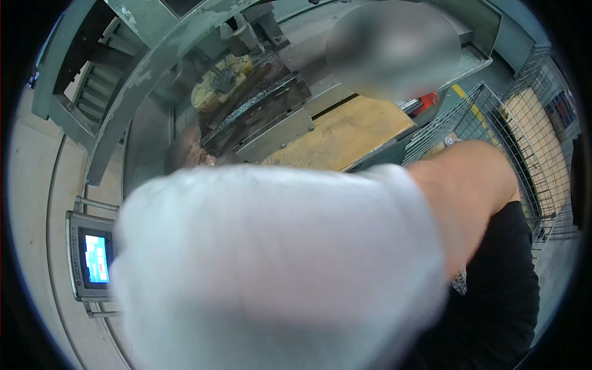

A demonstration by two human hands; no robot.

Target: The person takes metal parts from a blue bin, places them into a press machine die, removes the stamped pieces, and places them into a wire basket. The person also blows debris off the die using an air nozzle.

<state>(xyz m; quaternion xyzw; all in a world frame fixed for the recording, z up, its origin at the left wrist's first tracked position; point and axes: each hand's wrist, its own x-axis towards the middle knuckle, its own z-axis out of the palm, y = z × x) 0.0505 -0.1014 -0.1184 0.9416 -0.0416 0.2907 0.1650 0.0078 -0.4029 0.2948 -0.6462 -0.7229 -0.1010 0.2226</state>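
Right hand [271, 259], mine, one: white-covered, badly blurred, held close before the camera and filling the lower middle of the view; bare skin of the arm to its right, then black cloth [493, 296]. Grip: fingers not distinguishable, so I cannot tell whether they are spread, pressed together or closed on anything; no held object shows, and contact with the machine cannot be confirmed. Left hand: out of view, state unknown. Step in hand, by my judgement: arm lifted across the sightline, between cuts or handling rather than in them. Next move, if the machine is to be worked: the arm lowered clear of the view and the fingers brought to the block. Block [262, 120], dark metal, one: beyond my grip, slightly left, chips [253, 105] strewn along it. Round piece [203, 92], pale yellow: past the block, farther left. Plate [354, 132], yellow-brown: just beyond my grip, to the right. Frame [139, 77], grey-green, paint worn: beyond and left. Panel [75, 259], screen [97, 258] lit: left of my grip. Basket [536, 148], wire: far right. Red item [424, 103]: beyond the plate, right.
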